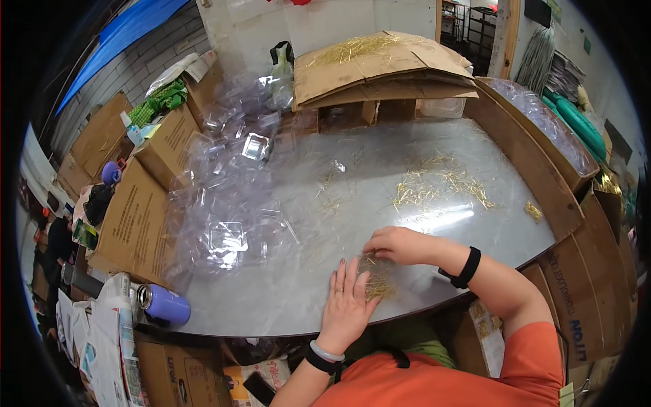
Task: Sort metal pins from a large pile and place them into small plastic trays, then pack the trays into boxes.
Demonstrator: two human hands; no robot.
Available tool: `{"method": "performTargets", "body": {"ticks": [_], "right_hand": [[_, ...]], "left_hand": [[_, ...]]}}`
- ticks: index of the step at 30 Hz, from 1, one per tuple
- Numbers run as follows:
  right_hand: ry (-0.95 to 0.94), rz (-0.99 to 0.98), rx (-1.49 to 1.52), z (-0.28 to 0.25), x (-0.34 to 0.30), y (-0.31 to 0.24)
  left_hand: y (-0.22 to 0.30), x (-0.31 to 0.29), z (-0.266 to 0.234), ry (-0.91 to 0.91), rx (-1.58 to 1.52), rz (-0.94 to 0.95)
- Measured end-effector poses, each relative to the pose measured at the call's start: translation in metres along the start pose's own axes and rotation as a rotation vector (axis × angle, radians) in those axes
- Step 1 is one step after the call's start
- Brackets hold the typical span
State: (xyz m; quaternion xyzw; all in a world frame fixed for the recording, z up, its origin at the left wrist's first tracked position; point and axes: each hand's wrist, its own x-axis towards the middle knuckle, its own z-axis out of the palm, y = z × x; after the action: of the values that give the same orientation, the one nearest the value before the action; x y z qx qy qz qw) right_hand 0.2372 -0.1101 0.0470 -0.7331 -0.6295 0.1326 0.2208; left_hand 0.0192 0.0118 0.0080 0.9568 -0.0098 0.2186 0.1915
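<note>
A small see-through plastic box (386, 270) with thin gold-coloured pieces (378, 287) in it lies near the table's front edge. My left hand (344, 302) rests flat along its left side, fingers stretched out and slightly apart. Over the box's far end is my right hand (401, 245), its fingers bent and drawn together; what they pinch, if anything, is hidden beneath them. Farther off to the right, a loose scatter of the same thin gold pieces (441, 186) covers part of the grey table (298, 298). A few stray ones lie left of that scatter.
Many clear plastic boxes (227, 237) are heaped on the table's left. A purple bottle (168, 304) lies at the front left edge. Cardboard (380, 68) roofs the far side, and a cardboard wall (522, 156) runs along the right. A small gold bundle (534, 211) sits by it.
</note>
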Motion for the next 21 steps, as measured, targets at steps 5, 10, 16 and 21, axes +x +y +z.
{"method": "performTargets", "body": {"ticks": [5,10,16,21], "right_hand": [[0.018,0.152,-0.136,-0.022,-0.023,-0.005],[0.087,0.107,-0.185,-0.008,-0.037,-0.011],[0.076,-0.089,-0.315,0.024,-0.008,-0.016],[0.114,-0.078,-0.104,0.019,-0.02,-0.029]], "left_hand": [[-0.003,-0.003,0.004,-0.022,-0.017,-0.016],[0.0,-0.006,0.007,-0.024,-0.033,-0.097],[0.004,0.0,-0.002,0.032,0.091,-0.065],[-0.004,-0.004,0.004,-0.009,0.063,-0.074]]}}
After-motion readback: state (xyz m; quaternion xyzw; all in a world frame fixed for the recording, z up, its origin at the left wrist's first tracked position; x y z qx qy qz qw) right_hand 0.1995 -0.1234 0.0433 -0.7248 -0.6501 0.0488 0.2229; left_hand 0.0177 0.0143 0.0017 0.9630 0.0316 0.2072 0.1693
